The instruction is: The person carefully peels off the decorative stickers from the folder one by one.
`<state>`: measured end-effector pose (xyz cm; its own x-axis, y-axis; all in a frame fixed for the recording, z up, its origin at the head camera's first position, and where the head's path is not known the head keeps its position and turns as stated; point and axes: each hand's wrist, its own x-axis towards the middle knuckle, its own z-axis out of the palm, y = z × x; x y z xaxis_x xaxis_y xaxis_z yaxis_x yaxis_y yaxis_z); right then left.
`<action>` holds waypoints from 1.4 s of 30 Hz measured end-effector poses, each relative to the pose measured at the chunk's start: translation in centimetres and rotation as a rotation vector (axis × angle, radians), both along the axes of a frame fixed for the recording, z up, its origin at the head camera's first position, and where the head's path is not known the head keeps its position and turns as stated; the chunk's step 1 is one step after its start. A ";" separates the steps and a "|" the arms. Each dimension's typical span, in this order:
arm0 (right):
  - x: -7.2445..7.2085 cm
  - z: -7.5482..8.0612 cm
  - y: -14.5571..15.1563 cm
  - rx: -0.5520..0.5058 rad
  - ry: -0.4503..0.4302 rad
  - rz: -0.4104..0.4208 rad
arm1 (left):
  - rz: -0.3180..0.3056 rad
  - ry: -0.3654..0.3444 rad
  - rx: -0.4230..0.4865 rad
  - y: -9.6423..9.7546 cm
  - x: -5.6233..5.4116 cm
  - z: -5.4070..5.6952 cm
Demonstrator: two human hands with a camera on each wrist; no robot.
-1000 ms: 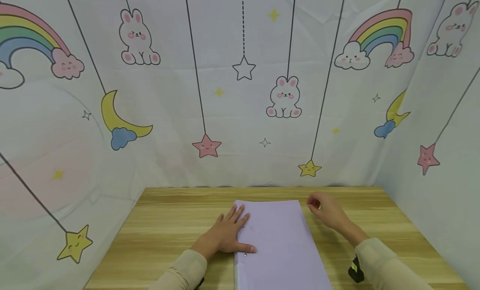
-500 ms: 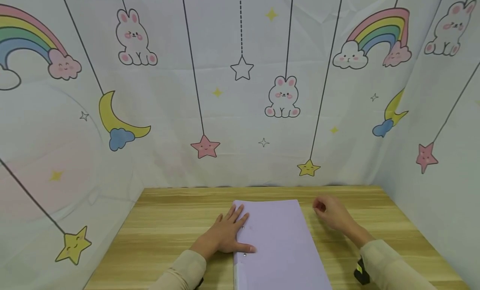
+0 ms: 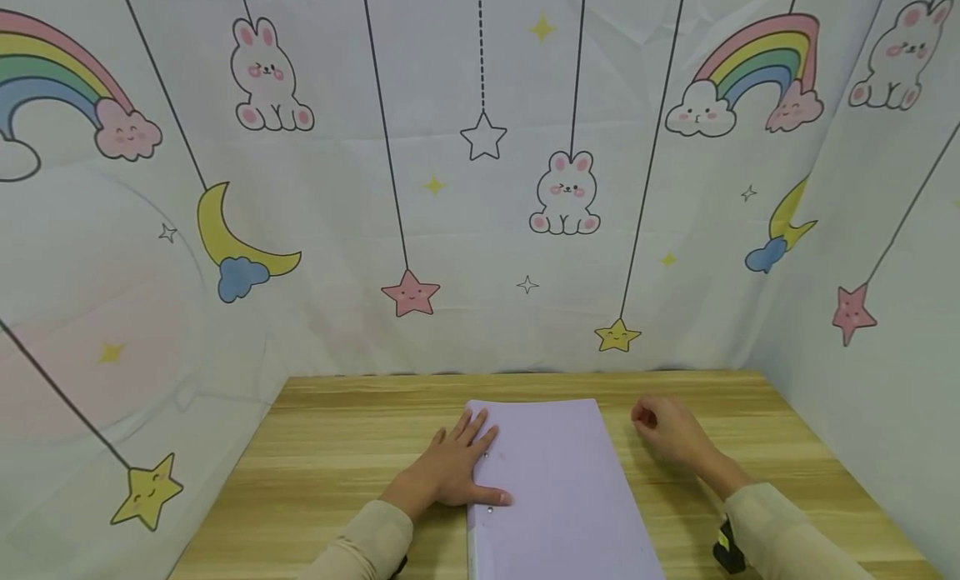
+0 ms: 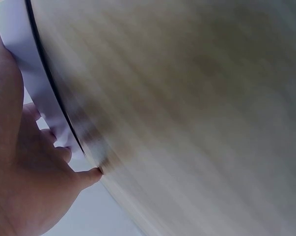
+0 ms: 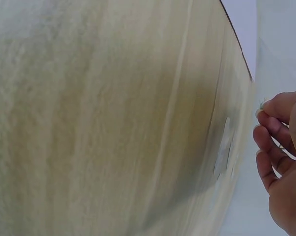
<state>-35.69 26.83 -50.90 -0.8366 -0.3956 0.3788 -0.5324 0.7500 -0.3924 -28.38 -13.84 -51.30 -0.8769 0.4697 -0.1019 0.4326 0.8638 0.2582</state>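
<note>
Right hand (image 3: 671, 434) farther from the lilac folder (image 3: 558, 488), perhaps slightly lower

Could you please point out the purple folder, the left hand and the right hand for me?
Purple folder (image 3: 566, 490): head view, middle of its visible cover.
Left hand (image 3: 452, 470): head view, back of the hand.
Right hand (image 3: 672, 431): head view, back of the hand.

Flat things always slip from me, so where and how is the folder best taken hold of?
The folder is probably best pinched at its long right edge, from the right, thumb on top: it lies flat, that edge is bare, and the left hand rests on the left one.
</note>
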 end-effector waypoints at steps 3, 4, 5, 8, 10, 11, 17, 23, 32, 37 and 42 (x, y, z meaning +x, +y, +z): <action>0.2 -0.1 0.0 0.002 -0.032 -0.007 | -0.001 0.002 -0.003 0.0 -0.1 -0.1; 0.2 -0.1 0.1 0.008 -0.041 -0.008 | -0.001 0.002 -0.004 0.0 -0.1 -0.1; 0.2 -0.2 0.1 0.013 -0.051 -0.012 | -0.002 0.002 -0.005 0.0 -0.1 -0.1; 0.2 -0.4 0.1 0.029 -0.056 -0.014 | -0.002 0.000 -0.005 0.0 -0.1 -0.1; 0.2 -0.6 0.1 0.040 -0.051 -0.015 | -0.001 0.000 -0.006 -0.1 -0.1 -0.1; 0.1 -0.7 0.1 0.041 -0.046 -0.013 | -0.001 0.000 -0.006 -0.1 0.0 -0.1; -0.1 -1.0 0.0 0.057 -0.040 0.004 | -0.003 0.000 0.000 0.0 0.0 -0.2; 0.1 -0.8 -0.2 0.054 -0.103 0.037 | -0.004 0.004 -0.002 0.0 -0.1 -0.1; 0.4 -0.6 -0.2 -0.085 -0.244 0.015 | -0.001 0.005 -0.008 0.0 -0.2 -0.3; 0.7 -0.4 -0.2 -0.183 -0.299 -0.014 | -0.003 0.006 -0.009 0.0 -0.2 -0.4; 0.8 -0.6 0.0 -0.197 -0.282 -0.028 | -0.003 0.008 -0.012 0.0 -0.2 -0.3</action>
<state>-34.94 26.87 -51.46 -0.9288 -0.3137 0.1975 -0.3625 0.6579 -0.6601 -28.58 -13.83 -51.65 -0.8761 0.4715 -0.1005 0.4377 0.8653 0.2444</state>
